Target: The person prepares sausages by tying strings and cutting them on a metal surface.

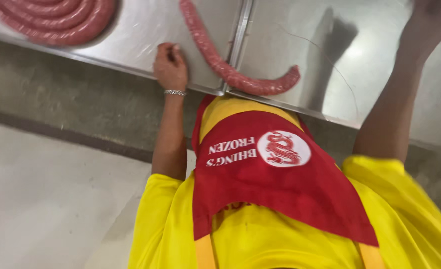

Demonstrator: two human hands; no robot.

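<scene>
Sausage coiled in a pink spiral point(56, 20) lies at the far left of the steel surface point(130, 45), well apart from my hands. Next along, my left hand point(170, 67) rests on the near edge of that surface, fingers point(166, 51) curled loosely into a half fist with nothing in them, a thin metal bracelet point(175, 92) at the wrist. Just right of it a long loose sausage length point(230, 74) runs down from the top, crosses the raised seam point(240, 35) between the two steel sheets and hooks to the right, its bend lying at the very lip of the surface above my red apron bib point(260, 174) and yellow shirt point(409, 214). Neither hand touches it. At the far right my right hand point(437, 15) reaches up to the picture's edge, and I cannot tell whether its fingers are open or holding anything, since most of it is cut off. My worry is that bend: so near the rim, a nudge from my body or arm could roll it off to the floor point(41, 189), and dragging it over the seam could tear the casing.
</scene>
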